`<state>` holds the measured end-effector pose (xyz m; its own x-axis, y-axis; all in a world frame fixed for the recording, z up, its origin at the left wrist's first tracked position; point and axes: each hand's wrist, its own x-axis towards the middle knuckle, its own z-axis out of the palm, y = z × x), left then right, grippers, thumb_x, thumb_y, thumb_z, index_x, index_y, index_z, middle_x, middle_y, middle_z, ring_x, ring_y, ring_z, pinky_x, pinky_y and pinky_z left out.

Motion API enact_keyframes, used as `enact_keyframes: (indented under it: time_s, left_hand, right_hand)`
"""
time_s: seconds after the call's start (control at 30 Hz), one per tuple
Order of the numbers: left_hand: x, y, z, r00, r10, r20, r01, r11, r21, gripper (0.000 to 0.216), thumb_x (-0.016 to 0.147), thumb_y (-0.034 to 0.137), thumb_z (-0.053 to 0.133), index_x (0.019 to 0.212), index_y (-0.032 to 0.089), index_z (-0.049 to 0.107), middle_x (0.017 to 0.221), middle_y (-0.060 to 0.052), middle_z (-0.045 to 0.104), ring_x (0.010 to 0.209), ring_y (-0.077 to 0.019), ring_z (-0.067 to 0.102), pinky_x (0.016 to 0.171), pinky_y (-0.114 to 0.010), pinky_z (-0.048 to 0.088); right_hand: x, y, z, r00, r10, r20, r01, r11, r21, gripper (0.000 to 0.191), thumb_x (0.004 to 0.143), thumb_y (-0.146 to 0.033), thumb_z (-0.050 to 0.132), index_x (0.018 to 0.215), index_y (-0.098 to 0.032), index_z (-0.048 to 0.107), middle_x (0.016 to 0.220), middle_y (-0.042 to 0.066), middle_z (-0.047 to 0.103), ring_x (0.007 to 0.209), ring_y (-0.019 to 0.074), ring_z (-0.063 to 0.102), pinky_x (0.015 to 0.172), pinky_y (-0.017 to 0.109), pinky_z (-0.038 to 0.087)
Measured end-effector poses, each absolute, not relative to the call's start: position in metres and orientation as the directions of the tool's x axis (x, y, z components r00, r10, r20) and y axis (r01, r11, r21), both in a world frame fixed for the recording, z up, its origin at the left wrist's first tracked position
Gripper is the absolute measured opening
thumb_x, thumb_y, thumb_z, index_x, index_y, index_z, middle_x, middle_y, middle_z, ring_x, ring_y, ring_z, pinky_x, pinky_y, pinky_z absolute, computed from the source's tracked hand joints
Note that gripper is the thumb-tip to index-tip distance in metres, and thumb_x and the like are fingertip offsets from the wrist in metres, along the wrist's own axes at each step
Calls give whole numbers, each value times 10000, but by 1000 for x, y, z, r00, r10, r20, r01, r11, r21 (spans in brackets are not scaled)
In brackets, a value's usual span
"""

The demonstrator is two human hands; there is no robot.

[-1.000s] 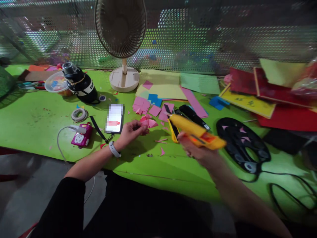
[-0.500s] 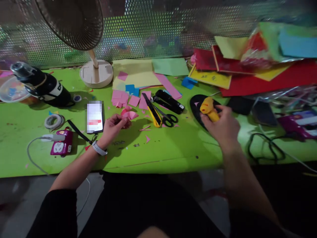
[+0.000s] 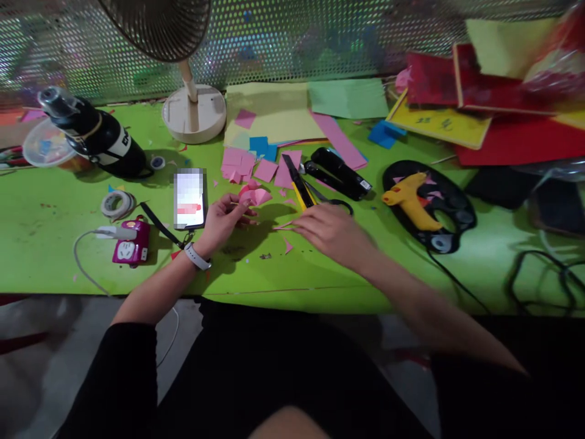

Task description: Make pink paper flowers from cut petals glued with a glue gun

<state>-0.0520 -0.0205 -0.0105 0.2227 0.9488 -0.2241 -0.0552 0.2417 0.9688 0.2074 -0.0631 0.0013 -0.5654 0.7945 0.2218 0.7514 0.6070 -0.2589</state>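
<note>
My left hand [image 3: 228, 218], with a white band on its wrist, pinches a folded pink paper piece [image 3: 256, 196] that looks like petals. Across from it, my right hand [image 3: 336, 235] is low over the green table, blurred by motion. Its fingertips are beside a thin pink paper strip [image 3: 282, 226]; whether they grip it I cannot tell. Behind that hand lie a yellow-and-black box cutter [image 3: 301, 186] and black-handled scissors [image 3: 343, 205], partly covered by it. A yellow glue gun [image 3: 417, 201] rests on a black palette-shaped board [image 3: 457, 210] to the right.
A black stapler [image 3: 338, 174] lies behind the scissors, near pink paper squares [image 3: 238, 163]. On the left are a phone [image 3: 189, 198], a tape roll [image 3: 117, 204], a purple power adapter [image 3: 132, 244], a black bottle [image 3: 103, 140] and a fan [image 3: 194, 116]. Red and yellow sheets [image 3: 439, 125] pile at back right.
My right hand has let go of the glue gun, which now lies on the black board, and has moved left to the scissors and pink strip. My left hand keeps the pink paper piece. The view has shifted.
</note>
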Motion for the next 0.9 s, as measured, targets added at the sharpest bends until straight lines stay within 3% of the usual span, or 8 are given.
enact_keyframes:
  time_s: [0.1, 0.27, 0.4, 0.47, 0.53, 0.6, 0.7, 0.9]
  left_hand:
    - [-53, -20, -12, 237, 949, -207, -91, 234, 968, 273, 830, 409, 734, 884, 173, 607, 760, -32, 734, 605, -126, 699, 529, -234, 535]
    - [-54, -20, -15, 267, 945, -189, -133, 230, 964, 257, 824, 382, 744, 890, 165, 623, 799, -40, 738, 654, -130, 706, 629, -272, 577]
    - [-50, -24, -14, 257, 938, -233, -214, 291, 933, 283, 803, 370, 763, 903, 154, 609, 839, -36, 743, 751, -130, 719, 722, -271, 572]
    - [-47, -28, -13, 277, 931, -240, -257, 312, 915, 288, 792, 344, 775, 922, 148, 608, 909, -51, 750, 842, -143, 724, 760, -270, 561]
    - [-45, -31, -13, 303, 922, -239, -281, 326, 903, 293, 774, 307, 790, 943, 142, 616, 944, -58, 749, 876, -149, 718, 755, -260, 552]
    - [-43, -34, -12, 316, 913, -257, -282, 349, 893, 294, 757, 271, 802, 950, 138, 625, 916, -46, 742, 822, -130, 706, 708, -238, 539]
    - [-41, -38, -12, 327, 893, -309, -272, 403, 874, 278, 759, 252, 799, 954, 133, 640, 882, -32, 725, 750, -101, 680, 640, -206, 512]
    - [-37, -42, -11, 371, 870, -325, -285, 440, 851, 280, 757, 260, 807, 937, 119, 644, 868, -22, 711, 708, -71, 656, 661, -192, 507]
  right_hand:
    - [178, -53, -11, -658, 739, 143, 703, 671, -235, 204, 970, -181, 544, 1018, -105, 727, 986, 132, 711, 924, 239, 632, 822, 397, 504]
    - [172, -44, -18, -614, 784, 93, 744, 614, -263, 260, 968, -76, 457, 988, -108, 714, 1021, 148, 701, 990, 259, 637, 844, 434, 523]
    - [176, -41, -5, -541, 841, 23, 646, 432, -629, 151, 962, -208, 542, 952, -168, 687, 984, 98, 702, 966, 236, 649, 883, 456, 529]
    - [177, -39, -2, -505, 857, -99, 503, 199, -841, 145, 937, -314, 599, 959, -187, 667, 982, 82, 707, 921, 215, 668, 845, 434, 549]
    - [177, -37, -4, -497, 840, -218, 333, -47, -942, 185, 903, -375, 640, 960, -200, 648, 958, 65, 716, 883, 194, 685, 811, 404, 564]
    - [176, -36, -9, -488, 831, -268, 194, -197, -961, 214, 865, -390, 683, 960, -205, 633, 917, 45, 719, 876, 182, 696, 821, 393, 567]
    - [173, -37, -15, -441, 856, -271, 74, -266, -961, 275, 818, -406, 733, 965, -211, 604, 877, 21, 710, 866, 176, 703, 828, 392, 574]
    - [169, -40, -14, -436, 845, -309, 24, -333, -943, 291, 805, -359, 752, 986, -215, 576, 873, 8, 677, 832, 172, 703, 786, 383, 599]
